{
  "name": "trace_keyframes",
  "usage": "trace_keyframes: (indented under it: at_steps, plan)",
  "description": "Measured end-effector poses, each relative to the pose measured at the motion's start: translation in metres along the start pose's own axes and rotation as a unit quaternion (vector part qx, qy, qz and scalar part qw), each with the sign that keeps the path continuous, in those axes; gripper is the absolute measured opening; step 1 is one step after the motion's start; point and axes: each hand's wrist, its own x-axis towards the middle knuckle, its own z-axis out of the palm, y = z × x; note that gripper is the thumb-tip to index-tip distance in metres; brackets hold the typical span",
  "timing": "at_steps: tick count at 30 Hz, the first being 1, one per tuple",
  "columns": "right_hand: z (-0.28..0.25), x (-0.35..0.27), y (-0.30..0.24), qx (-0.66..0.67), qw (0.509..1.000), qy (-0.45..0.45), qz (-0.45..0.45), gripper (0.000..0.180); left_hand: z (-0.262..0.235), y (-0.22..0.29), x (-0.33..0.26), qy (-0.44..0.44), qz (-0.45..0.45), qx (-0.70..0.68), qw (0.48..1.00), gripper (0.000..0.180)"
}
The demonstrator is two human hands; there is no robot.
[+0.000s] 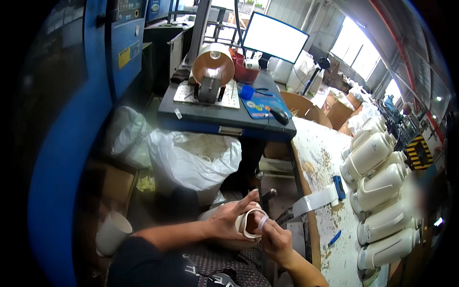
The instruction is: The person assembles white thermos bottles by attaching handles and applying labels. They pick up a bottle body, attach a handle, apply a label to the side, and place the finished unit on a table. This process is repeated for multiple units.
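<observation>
A cream plastic jug body (pixel 246 243) lies across my lap, its open mouth turned toward the right and showing a brown inside. My left hand (pixel 227 221) is wrapped over the jug near its mouth, with fingers around the far side. At the rim, my right hand (pixel 277 241) is closed on a small whitish strip or ring (pixel 262 223) that touches the edge of the opening. Its exact kind is too small to tell. Just beyond the hands is a dark rounded handle end (pixel 270 193).
Several cream jugs (pixel 382 186) lie stacked along the right side of the worn white table (pixel 320 148). A blue-ended tape dispenser (pixel 339 187) and a blue knife (pixel 334 238) rest there. A white bag (pixel 191 162) stands ahead; a cream container (pixel 114 233) sits lower left.
</observation>
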Motion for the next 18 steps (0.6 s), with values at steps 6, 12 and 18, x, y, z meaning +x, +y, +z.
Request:
trace_keyframes:
  at_steps: [6, 12, 18]
  plan:
    - [-0.013, 0.022, 0.015, -0.078, 0.933, -0.35, -0.03, 0.023, 0.002, 0.005, -0.009, -0.012, 0.067, 0.025, 0.997, 0.116]
    - [-0.009, 0.04, 0.019, -0.163, 0.888, -0.398, -0.162, 0.025, -0.009, 0.007, -0.013, -0.014, 0.105, 0.033, 0.994, 0.107]
    - [-0.03, 0.051, -0.004, -0.094, 0.89, -0.444, 0.044, 0.009, -0.01, 0.003, -0.004, -0.04, 0.101, 0.031, 0.994, 0.07]
